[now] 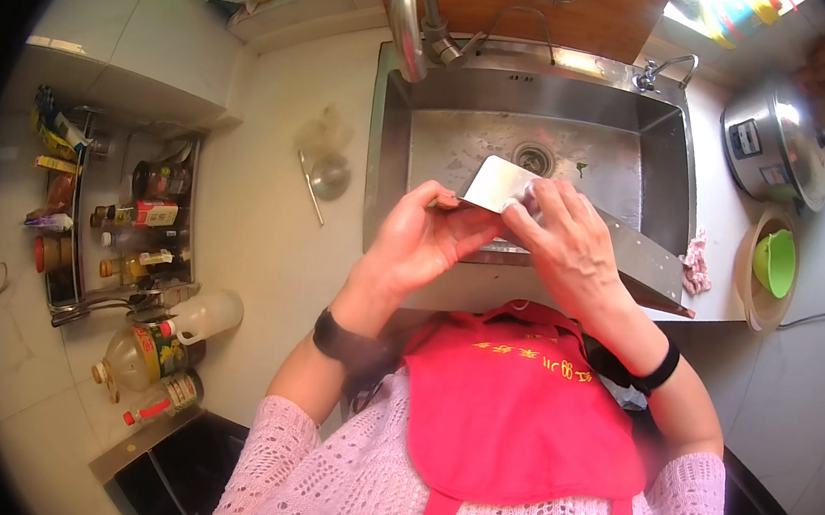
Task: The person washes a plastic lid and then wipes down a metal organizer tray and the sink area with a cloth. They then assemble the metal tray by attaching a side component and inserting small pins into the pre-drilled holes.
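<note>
Over the near side of the sink, a flat, pale rectangular piece with rounded corners [499,184] is tilted up between my hands. My left hand [424,239] is closed on its lower left edge, palm turned up. On its right side rests my right hand [571,234], with bent fingers pressing something small and white, perhaps a cloth or foam, against the surface. A long grey metal strip [645,262] slants from beneath my right hand toward the counter's front edge. Whether it joins the pale piece is hidden by my hand.
A steel sink [398,155] has a large faucet [409,21] at back left and a small tap [647,78] at back right. Right stand a steel cooker [777,140] and green bowl [776,264]. Left are a metal ladle [328,176], bottle rack [79,223] and oil jug [143,355].
</note>
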`<state>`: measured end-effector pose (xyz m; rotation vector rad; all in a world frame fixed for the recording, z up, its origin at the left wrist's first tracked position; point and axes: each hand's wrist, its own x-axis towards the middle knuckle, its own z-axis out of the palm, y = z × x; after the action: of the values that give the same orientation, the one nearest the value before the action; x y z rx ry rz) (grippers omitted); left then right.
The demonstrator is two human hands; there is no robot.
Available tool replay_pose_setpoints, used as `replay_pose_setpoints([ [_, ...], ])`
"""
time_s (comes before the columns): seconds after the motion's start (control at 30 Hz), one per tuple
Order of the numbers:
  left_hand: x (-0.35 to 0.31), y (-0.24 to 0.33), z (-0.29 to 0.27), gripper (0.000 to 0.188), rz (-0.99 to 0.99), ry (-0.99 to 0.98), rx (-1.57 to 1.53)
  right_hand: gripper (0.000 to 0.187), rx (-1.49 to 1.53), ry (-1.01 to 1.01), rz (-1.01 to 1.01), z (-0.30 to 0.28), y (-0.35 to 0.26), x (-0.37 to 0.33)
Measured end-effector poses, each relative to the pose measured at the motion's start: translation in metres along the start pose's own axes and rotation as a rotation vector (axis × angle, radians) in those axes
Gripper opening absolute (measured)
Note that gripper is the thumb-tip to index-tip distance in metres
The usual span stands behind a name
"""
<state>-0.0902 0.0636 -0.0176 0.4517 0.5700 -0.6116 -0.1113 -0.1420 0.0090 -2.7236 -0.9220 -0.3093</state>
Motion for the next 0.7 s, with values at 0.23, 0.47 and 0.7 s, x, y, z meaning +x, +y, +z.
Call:
replay_pose_setpoints([
  [0.23,-0.016,0.002,-0.018,0.031,0.406,0.139,1.052,0.021,0.026,0.037,0.018,0.003,0.007,0.010],
  [0.47,-0.008,-0.009,-0.015,0.034,0.975,-0.232,1.222,0.018,0.095,0.050,0.020,0.001,0.006,0.010],
  [0.7,-0.018,-0.011,0.004,0.020,1.101,-0.145,1.290,0.015,0.160,0.072,-0.011,-0.006,0.005,0.004],
])
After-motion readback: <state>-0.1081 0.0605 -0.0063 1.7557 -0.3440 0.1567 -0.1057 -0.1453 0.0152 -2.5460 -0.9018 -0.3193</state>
